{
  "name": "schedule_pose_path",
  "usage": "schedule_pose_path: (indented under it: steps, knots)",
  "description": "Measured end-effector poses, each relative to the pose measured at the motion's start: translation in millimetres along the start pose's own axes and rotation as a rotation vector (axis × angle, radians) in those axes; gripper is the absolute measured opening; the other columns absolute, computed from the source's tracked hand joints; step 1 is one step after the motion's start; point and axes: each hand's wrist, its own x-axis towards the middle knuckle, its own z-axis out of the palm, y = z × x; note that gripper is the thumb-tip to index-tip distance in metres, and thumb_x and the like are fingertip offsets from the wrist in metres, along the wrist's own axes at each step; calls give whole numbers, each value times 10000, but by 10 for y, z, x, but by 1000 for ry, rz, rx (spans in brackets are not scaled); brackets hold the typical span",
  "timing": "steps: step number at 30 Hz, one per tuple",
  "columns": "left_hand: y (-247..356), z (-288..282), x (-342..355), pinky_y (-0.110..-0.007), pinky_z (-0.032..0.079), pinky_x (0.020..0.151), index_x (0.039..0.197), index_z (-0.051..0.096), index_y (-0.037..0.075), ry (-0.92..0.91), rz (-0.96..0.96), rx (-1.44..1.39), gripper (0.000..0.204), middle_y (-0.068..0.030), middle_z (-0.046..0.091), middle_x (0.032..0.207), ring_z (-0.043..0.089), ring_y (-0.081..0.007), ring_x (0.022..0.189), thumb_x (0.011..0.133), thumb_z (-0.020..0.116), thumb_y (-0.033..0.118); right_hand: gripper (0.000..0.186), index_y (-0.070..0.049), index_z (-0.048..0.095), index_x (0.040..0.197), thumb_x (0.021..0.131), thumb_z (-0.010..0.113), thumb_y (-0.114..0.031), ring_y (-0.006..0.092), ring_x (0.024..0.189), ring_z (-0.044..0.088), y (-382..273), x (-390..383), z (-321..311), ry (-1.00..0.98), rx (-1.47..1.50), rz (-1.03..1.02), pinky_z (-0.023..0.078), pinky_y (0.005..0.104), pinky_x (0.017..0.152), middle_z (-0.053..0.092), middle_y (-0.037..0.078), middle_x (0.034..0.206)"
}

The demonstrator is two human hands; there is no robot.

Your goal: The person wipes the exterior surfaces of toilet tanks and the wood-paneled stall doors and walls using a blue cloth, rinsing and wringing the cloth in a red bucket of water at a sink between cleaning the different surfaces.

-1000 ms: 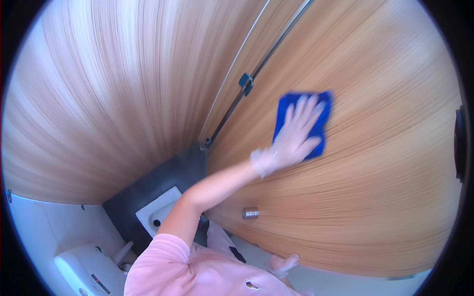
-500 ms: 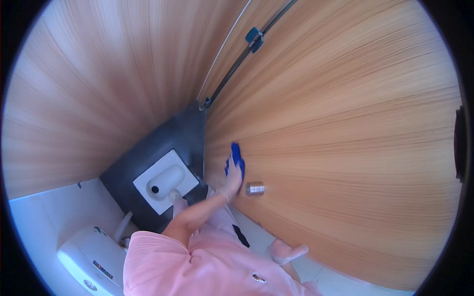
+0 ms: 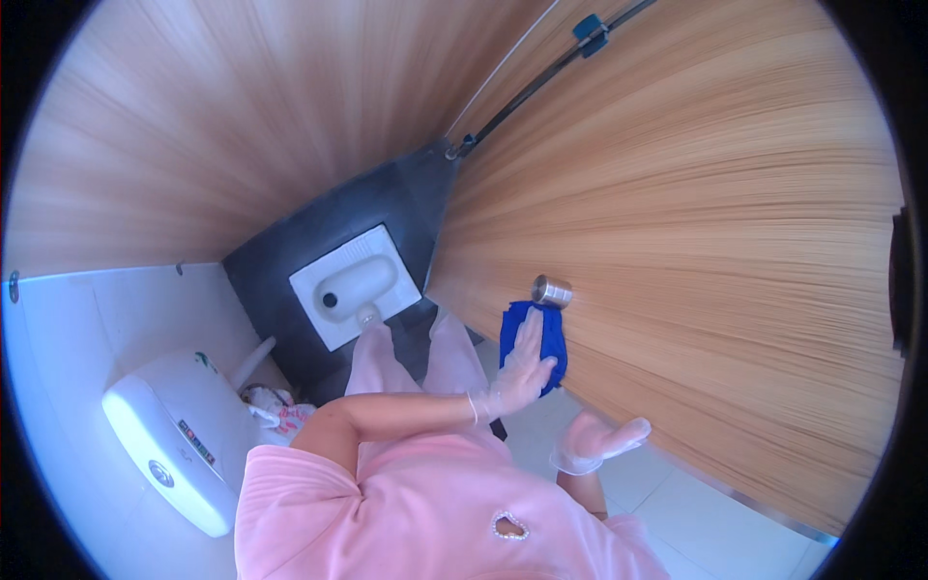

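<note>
My left hand [image 3: 524, 372], in a clear thin glove, presses a blue cloth [image 3: 550, 333] against the wood-grain panel on the right. Its fingers lie straight over the cloth, and the cloth spreads out on both sides of them. Just beyond the fingertips a short metal cylinder [image 3: 552, 291] sticks out of the panel, close by the cloth's upper edge. My right hand [image 3: 599, 442], also gloved, hangs nearer to me beside the panel's lower part. Nothing shows in it, and its fingers point to the right.
A white squat toilet [image 3: 356, 287] sits in a dark raised floor [image 3: 401, 198] ahead. A white cistern [image 3: 174, 435] hangs at the left, with a filled bin [image 3: 280, 411] beside it. Wood-grain walls [image 3: 290, 116] close in the left and far sides. A dark rail [image 3: 541, 82] runs along the panel.
My left hand has slid the cloth along the panel toward me, up to the metal cylinder. The view has shifted, and my right hand stays near the panel.
</note>
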Motion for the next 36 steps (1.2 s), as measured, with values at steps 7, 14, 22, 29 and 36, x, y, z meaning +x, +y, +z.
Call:
schedule_pose_path:
  steps: [7, 14, 22, 29, 36]
  knots:
    - [-528, -111, 156, -401, 126, 1157, 1446, 146, -17, 28, -79, 7, 721, -225, 194, 1493, 157, -343, 1403, 841, 538, 15, 637, -30, 312, 1383, 926, 478, -442, 246, 1225, 388, -57, -38, 165, 153, -51, -11, 313, 413, 1039, 374, 109, 1381]
    - [-414, -289, 138, -374, 137, 1149, 1455, 119, -8, 12, -239, -34, 587, -218, 173, 1505, 147, -335, 1407, 968, 381, 188, 685, -33, 298, 1389, 904, 513, -466, 238, 1243, 378, -112, -64, 122, 59, 12, 66, 305, 417, 1049, 363, 113, 1391]
    - [723, -800, -243, -363, 130, 1145, 1448, 178, -7, -106, -113, 62, 566, -189, 227, 1496, 157, -317, 1410, 971, 359, 239, 791, 18, 224, 1410, 882, 504, -500, 270, 1294, 328, 34, -102, 265, -340, 129, 90, 246, 420, 1081, 306, 150, 1428]
    - [2262, -1445, 32, -289, 410, 818, 1194, 532, 38, -109, 321, -73, 433, -57, 564, 1084, 517, -154, 928, 973, 399, 386, 846, 54, 77, 1455, 901, 453, -464, 332, 1413, 107, -331, 38, 1120, -832, 306, -333, 101, 424, 1125, 140, 241, 1503]
    - [3148, -2153, 151, -208, 402, 669, 1103, 548, 62, 528, 502, -60, 342, 32, 555, 879, 478, -50, 755, 958, 509, 369, 740, -53, 243, 1450, 850, 590, -312, 415, 1380, 195, -488, 387, 1861, -1079, -322, -858, 157, 583, 1086, 206, 278, 1476]
